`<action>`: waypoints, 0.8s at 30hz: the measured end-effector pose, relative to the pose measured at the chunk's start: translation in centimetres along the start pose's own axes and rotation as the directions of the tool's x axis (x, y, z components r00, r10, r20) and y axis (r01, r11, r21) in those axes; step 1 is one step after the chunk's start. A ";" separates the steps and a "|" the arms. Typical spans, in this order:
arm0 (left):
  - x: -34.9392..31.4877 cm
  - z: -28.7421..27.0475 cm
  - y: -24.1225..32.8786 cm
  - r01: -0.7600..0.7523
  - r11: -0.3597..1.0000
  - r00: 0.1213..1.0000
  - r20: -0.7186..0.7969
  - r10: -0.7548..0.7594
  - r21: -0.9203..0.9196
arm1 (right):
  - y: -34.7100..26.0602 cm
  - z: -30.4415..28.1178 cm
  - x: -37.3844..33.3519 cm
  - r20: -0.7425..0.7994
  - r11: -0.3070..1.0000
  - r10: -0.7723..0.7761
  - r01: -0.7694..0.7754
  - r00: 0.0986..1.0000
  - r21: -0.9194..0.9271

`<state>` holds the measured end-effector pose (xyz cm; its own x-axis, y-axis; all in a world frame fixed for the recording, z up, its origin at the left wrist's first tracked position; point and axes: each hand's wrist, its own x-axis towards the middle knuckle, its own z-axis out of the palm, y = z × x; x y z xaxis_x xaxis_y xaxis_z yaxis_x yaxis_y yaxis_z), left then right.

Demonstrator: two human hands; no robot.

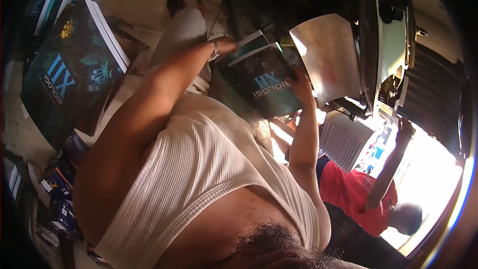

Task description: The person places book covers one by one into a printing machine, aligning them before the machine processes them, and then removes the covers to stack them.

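Observation:
My right hand [300,83] grips the right edge of a dark paperback book [266,77] with blue and white lettering, its thumb lying over the cover. Partly under that one is a second dark green book [251,43], its pale page edges showing. At this lower book's upper left corner, my left hand [226,45] is closed, a band on its wrist; its fingertips are partly hidden. Both books are in front of my body, tilted.
A stack of like books [74,69] stands at the left. Below it are dark blue boxes [62,179]. A shiny metal sheet [328,55] and dark machinery [368,45] stand on the right. Another person in a red shirt [353,189] is at lower right, by a bright opening.

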<state>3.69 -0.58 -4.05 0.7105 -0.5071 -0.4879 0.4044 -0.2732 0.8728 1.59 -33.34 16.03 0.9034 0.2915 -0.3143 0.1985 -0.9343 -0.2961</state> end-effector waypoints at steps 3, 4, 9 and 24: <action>-0.9 0.2 1.0 -0.129 0.990 0.964 -0.228 0.140 0.064 | 0.8 3.3 2.3 -0.007 0.994 -0.042 0.042 0.999 0.103; -1.3 0.1 1.7 -0.088 0.989 0.954 -0.294 0.049 -0.122 | 0.5 4.0 2.7 -0.009 0.976 -0.078 0.078 0.997 0.202; -2.4 0.0 5.5 -0.354 0.917 0.760 -0.514 0.397 0.185 | -4.1 5.4 2.7 -0.192 1.000 0.017 -0.012 0.981 0.025; 6.1 0.1 7.7 -0.697 0.394 0.389 -0.146 0.910 0.599 | -5.9 7.2 5.9 -0.567 0.974 0.224 -0.206 0.793 0.096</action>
<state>11.11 -5.91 -0.31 0.7284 -0.3265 0.6023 -0.6806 -0.2443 0.6907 3.04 -24.63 9.43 0.9760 -0.0943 0.1961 -0.0294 -0.9501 -0.3105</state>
